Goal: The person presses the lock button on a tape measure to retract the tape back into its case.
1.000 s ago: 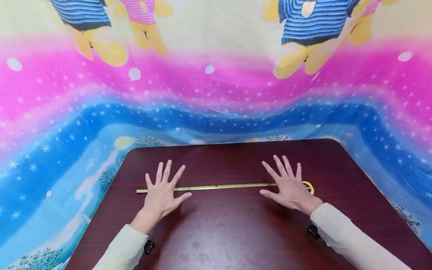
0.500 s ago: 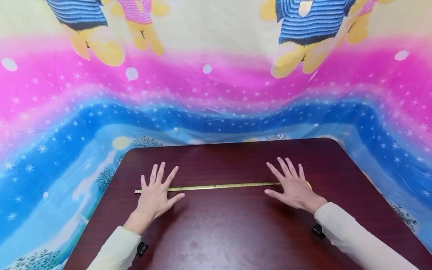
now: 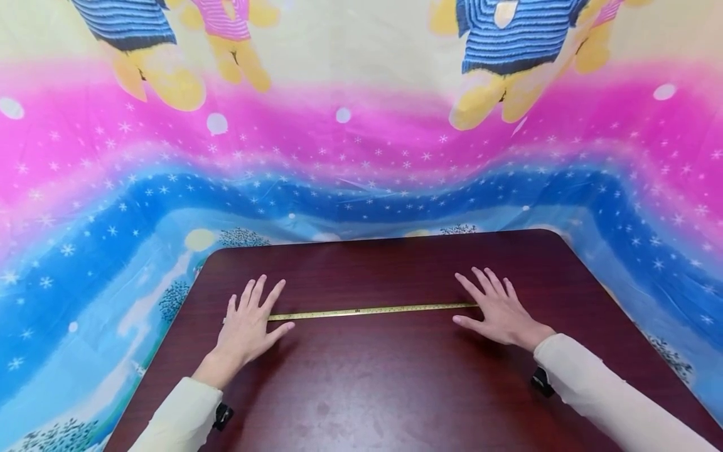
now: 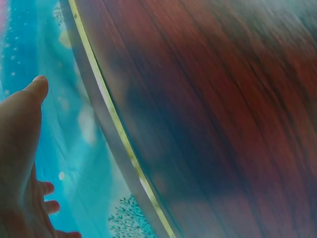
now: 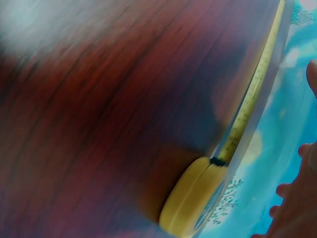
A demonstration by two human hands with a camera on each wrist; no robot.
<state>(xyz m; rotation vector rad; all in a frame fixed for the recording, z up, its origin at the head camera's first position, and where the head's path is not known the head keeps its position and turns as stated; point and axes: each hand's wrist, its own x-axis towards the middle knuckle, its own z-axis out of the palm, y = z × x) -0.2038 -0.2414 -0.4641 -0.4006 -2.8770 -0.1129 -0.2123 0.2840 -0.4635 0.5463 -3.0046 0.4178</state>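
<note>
Printed cloth [image 3: 339,144], pink, blue and cream, fills the background, meeting the far edge of a dark red-brown wood-grain surface [image 3: 361,376]. Pale sleeves [image 3: 621,395] reach in over its left and right parts. Between them a yellow tape measure lies pulled out, its blade [image 3: 373,310] running roughly along the far edge, with its free end towards the left edge and its case [image 5: 193,198] towards the right edge.

Both hands, left [image 3: 248,329] and right [image 3: 499,314], have straight, spread fingers and grip nothing. They seem to hover over the two ends of the tape, though the angle makes it hard to rule out a light touch.

The blade should be light, thin and springy, stiff along its length yet quick to kink, with edges that may slide through fingers. The case, probably the heaviest part, looks smooth but sturdy; its rounded sides offer the surest hold.
</note>
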